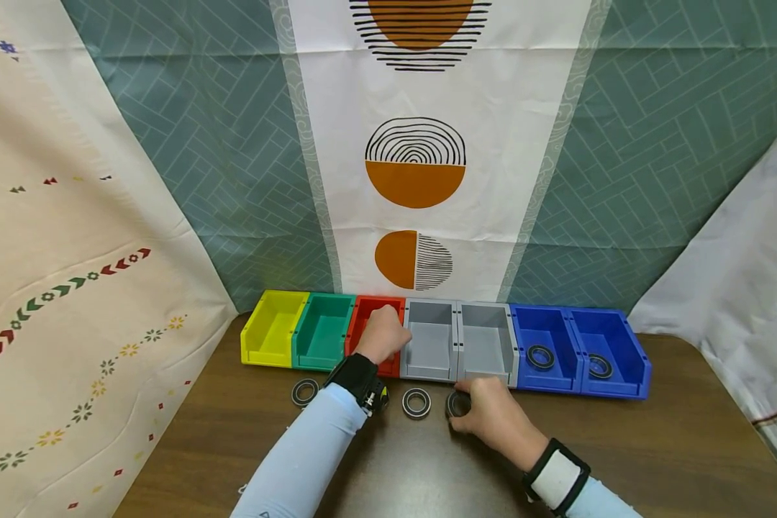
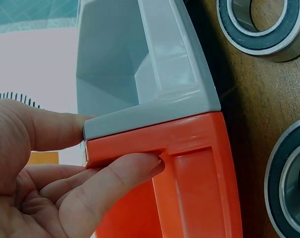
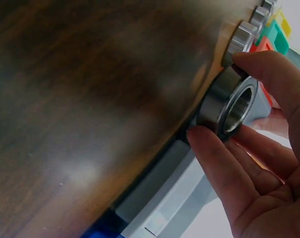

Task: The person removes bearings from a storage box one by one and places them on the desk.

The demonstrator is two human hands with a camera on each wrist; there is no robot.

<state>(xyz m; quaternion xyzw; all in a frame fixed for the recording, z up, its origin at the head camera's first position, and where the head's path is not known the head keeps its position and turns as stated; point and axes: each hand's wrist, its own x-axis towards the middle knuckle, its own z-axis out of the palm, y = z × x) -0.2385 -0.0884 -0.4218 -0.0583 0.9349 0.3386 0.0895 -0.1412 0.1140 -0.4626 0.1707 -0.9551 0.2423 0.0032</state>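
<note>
My left hand (image 1: 383, 334) reaches over the red bin (image 1: 365, 309). In the left wrist view its thumb and a finger pinch the adjoining walls of the red bin (image 2: 204, 173) and the grey bin (image 2: 184, 99). My right hand (image 1: 495, 416) is low at the table in front of the second grey bin (image 1: 485, 338). Between thumb and fingers it grips a ball bearing (image 3: 214, 101), tilted on its edge in the right wrist view. Another bearing (image 1: 406, 403) lies flat just left of that hand. One more bearing (image 1: 295, 393) lies near my left wrist.
The bins stand side by side along the cloth backdrop (image 1: 427, 259). At the left end are a yellow bin (image 1: 275, 327) and a green bin (image 1: 326, 327). Two blue bins (image 1: 544, 324) at the right each hold a bearing. Brown table (image 1: 686, 432) extends in front.
</note>
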